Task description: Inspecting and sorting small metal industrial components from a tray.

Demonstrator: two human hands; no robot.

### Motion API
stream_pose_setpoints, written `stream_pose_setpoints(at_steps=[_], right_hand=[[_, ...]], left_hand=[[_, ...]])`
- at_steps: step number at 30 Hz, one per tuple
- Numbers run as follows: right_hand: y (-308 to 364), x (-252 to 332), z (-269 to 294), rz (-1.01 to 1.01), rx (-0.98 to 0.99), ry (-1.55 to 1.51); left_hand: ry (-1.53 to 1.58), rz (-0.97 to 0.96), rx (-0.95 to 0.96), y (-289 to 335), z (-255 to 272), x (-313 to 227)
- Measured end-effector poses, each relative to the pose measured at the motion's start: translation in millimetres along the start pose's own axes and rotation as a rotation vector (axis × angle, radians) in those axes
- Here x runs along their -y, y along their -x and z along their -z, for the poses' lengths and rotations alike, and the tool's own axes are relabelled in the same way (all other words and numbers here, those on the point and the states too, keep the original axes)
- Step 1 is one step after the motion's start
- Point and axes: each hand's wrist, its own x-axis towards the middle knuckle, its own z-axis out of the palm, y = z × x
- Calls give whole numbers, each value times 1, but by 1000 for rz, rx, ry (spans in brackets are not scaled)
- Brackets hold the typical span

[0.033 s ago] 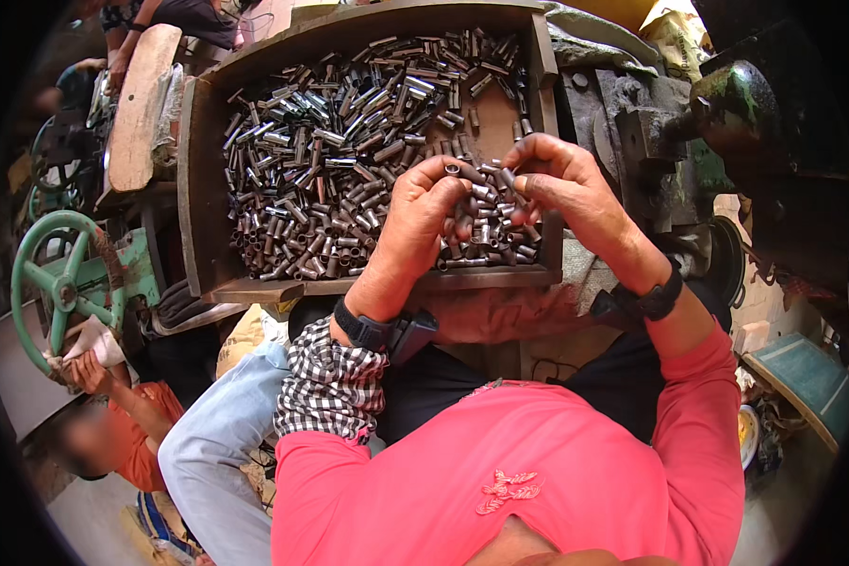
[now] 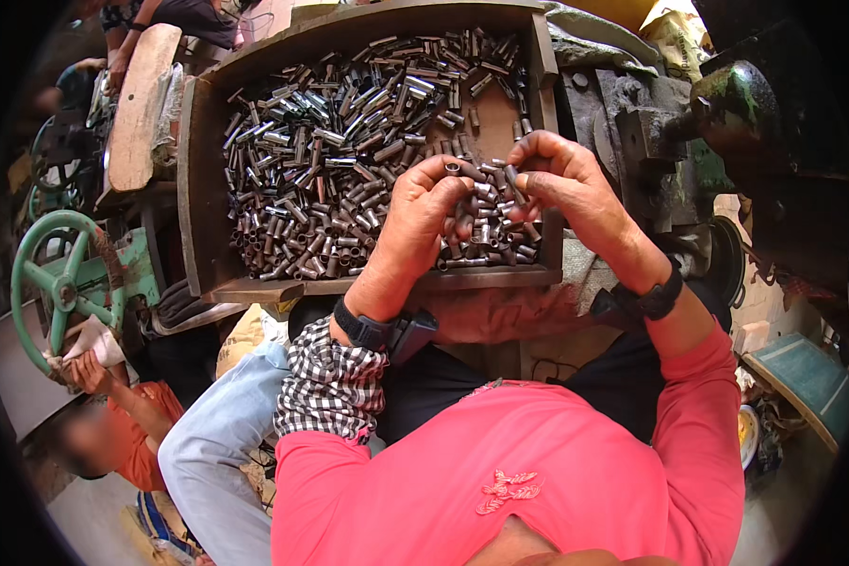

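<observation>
My left hand point(image 2: 423, 203) is closed, with a short dark metal tube point(image 2: 454, 170) pinched between thumb and forefinger, its round open end showing. Facing it, my right hand point(image 2: 568, 184) grips another short metal tube point(image 2: 515, 181) in thumb and fingertips. Both hands hover over the near right part of a shallow wooden tray point(image 2: 194, 189). Heaped in the tray are many similar metal tubes point(image 2: 321, 179), some shiny, some dull brown. My curled lower fingers are partly hidden, so I cannot tell whether they hold more tubes.
Dark, greasy machinery point(image 2: 656, 141) stands close on the right. To the left are a green handwheel point(image 2: 66, 291) and a worn wooden board point(image 2: 141, 108). A person in orange point(image 2: 141, 424) sits at the lower left. A green panel point(image 2: 802, 377) juts in at the right.
The tube in my right fingertips has tilted slightly. My hands stay in almost the same place over the tray.
</observation>
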Motion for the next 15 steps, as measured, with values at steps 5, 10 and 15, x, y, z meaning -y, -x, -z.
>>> stream_pose_setpoints(at_steps=[5, 10, 15], right_hand=[[0, -3, 2, 67, -90, 12], [-1, -5, 1, 23, -176, -59], [-1, -8, -1, 37, -163, -78]], left_hand=[[53, -18, -30, 0, -4, 0], [80, -41, -56, 2, -5, 0], [55, -21, -71, 1, -4, 1]])
